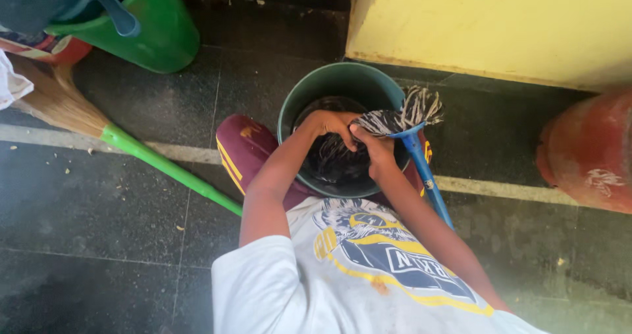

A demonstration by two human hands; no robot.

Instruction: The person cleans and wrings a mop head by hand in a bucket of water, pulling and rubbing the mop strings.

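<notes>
Your left hand (331,122) and right hand (375,151) both sit over the teal bucket (309,90), fingers closed around the mop head (398,118), twisting the grey-white strands above the dark water. The mop head lies across the bucket's right rim, with loose strands fanning out past the edge toward the yellow wall (494,25). The blue mop handle (428,176) runs down from the head along your right forearm, just beside it.

Edges and room: the bucket stands on the dark tiled floor (99,209), close under the yellow wall's lower edge. Your knees in maroon trousers (240,146) press against the bucket's near side, so that side is closed off. Open floor lies lower left and far right bottom.

Around you: a broom with a green handle (171,169) lies slanted on the floor to the left, bristles up-left, its lower end ending near your left arm. A green bucket (158,31) stands top left, well apart from the teal one, with a blue jug handle (118,11) hanging over its rim. A reddish-orange cylinder (586,153) stands at the right edge, apart from the mop.

Count: two buckets, one mop, one broom, one cylinder, two hands.
</notes>
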